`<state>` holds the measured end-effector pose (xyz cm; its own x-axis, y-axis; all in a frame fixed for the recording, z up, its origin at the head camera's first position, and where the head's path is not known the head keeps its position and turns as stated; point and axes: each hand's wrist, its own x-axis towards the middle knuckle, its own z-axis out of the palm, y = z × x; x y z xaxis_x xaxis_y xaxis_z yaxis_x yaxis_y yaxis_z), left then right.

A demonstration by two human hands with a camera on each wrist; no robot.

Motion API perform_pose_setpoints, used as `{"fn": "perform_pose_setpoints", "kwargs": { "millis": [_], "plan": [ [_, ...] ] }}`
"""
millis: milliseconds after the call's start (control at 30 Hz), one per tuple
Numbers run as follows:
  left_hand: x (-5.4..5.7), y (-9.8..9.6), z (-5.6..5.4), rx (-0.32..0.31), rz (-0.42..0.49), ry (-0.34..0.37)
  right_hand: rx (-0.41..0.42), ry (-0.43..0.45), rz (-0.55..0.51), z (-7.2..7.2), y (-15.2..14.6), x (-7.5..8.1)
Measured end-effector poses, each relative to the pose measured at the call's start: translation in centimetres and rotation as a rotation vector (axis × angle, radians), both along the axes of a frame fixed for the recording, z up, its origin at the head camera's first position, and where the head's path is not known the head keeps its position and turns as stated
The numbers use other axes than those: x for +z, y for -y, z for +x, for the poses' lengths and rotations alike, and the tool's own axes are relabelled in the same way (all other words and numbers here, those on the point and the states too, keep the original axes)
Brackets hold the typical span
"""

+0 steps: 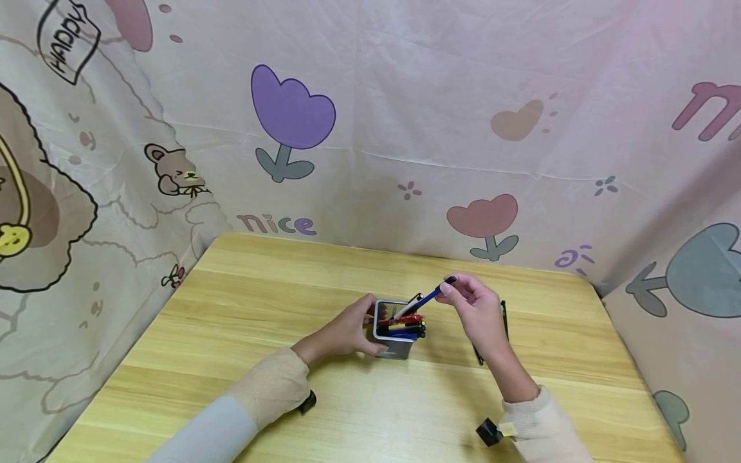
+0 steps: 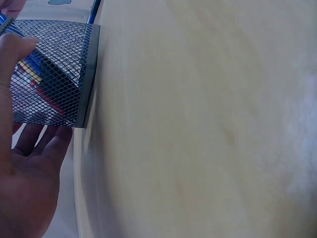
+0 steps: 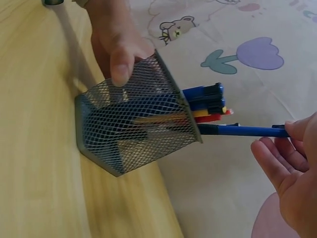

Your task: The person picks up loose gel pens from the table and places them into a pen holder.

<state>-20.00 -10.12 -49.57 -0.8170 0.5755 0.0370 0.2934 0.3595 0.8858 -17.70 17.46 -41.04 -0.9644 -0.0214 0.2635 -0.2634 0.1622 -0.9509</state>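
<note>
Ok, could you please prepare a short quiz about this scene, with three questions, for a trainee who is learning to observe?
1. Which fingers pinch the blue pen?
A) left
B) right
C) neither

2. True or false: the mesh holder is empty.

3. Where are the left fingers placed?

Key:
1. B: the right fingers pinch it.
2. False: other pens stick out of it.
3. Around the outside of the mesh holder.

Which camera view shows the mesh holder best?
Right wrist view: the holder appears large, nearly whole. The head view shows it small; the left wrist view, at the edge, partly behind the left hand.
</note>
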Motion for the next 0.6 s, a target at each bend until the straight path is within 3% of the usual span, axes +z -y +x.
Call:
{"fn": "perform_pose_setpoints", "kwargs": {
  "millis": [333, 600],
  "plan": [
    [0.1, 0.0, 0.1, 0.005, -0.013, -0.004, -0.051, -0.025, 0.216, 0.3, 0.3, -0.9],
    [0.1, 0.0, 0.0, 0.008, -0.028, -0.02, -0.005, -0.097, 0.272, 0.2, 0.6, -1.8]
  ]
}}
